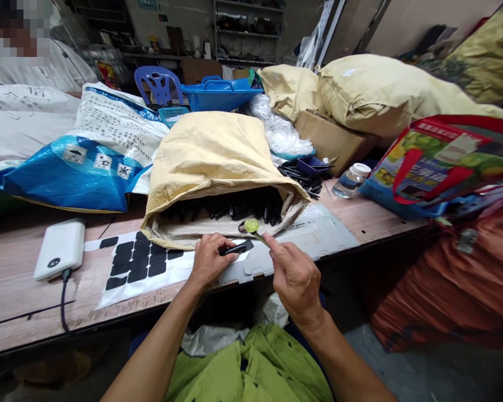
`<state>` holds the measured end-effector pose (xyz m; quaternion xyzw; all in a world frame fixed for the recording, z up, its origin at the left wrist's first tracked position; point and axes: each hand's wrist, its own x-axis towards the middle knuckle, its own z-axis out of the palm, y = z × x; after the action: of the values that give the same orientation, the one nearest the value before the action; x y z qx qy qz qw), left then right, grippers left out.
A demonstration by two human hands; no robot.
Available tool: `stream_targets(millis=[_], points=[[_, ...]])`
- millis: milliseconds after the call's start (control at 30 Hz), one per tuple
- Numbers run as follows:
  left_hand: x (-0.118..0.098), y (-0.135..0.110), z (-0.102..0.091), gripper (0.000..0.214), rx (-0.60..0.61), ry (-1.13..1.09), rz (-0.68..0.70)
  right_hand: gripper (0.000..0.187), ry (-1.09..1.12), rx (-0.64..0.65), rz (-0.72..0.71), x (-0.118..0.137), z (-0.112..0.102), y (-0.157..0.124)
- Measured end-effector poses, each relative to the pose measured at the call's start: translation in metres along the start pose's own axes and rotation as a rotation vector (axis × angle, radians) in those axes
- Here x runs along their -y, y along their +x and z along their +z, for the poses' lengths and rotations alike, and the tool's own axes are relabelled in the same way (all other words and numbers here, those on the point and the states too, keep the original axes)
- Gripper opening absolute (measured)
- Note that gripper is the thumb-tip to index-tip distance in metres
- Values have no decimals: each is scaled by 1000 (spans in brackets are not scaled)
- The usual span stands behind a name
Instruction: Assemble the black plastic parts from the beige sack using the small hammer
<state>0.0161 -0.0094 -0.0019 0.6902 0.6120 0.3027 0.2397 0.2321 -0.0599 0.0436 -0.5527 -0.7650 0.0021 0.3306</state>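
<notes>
My left hand [209, 258] is closed on a thin black strip [233, 249] and presses it onto a grey plastic panel [318, 234] at the table's front edge. My right hand [294, 273] pinches a small tool with a round yellow-green tip [251, 225], held just above the strip's right end. Behind both hands lies an open tan sack [209, 162] with several black parts [235, 207] showing in its mouth. A white sheet with several black adhesive pads [136, 259] lies to the left of my left hand.
A white power bank [61, 248] with a cable sits at the left. Blue-and-white printed sacks [88, 156], a blue tub [218, 92], a cardboard box [331, 139], a clear jar [352, 180] and a colourful bag [440, 162] crowd the table. An orange sack [444, 279] stands at the right. Another person sits at the far left.
</notes>
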Motion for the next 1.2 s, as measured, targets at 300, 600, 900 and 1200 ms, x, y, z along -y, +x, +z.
stream_targets(millis=[300, 600, 900, 1200], points=[[-1, -5, 0, 16, -31, -1, 68, 49, -17, 41, 51, -6, 2, -9], [0, -6, 1, 15, -69, 12, 99, 47, 26, -8, 52, -7, -1, -6], [6, -4, 4, 14, -77, 23, 112, 52, -50, 3, -32, -6, 23, -18], [2, -5, 4, 20, -83, 91, 133, 48, -117, -2, -8, -47, 9, -8]])
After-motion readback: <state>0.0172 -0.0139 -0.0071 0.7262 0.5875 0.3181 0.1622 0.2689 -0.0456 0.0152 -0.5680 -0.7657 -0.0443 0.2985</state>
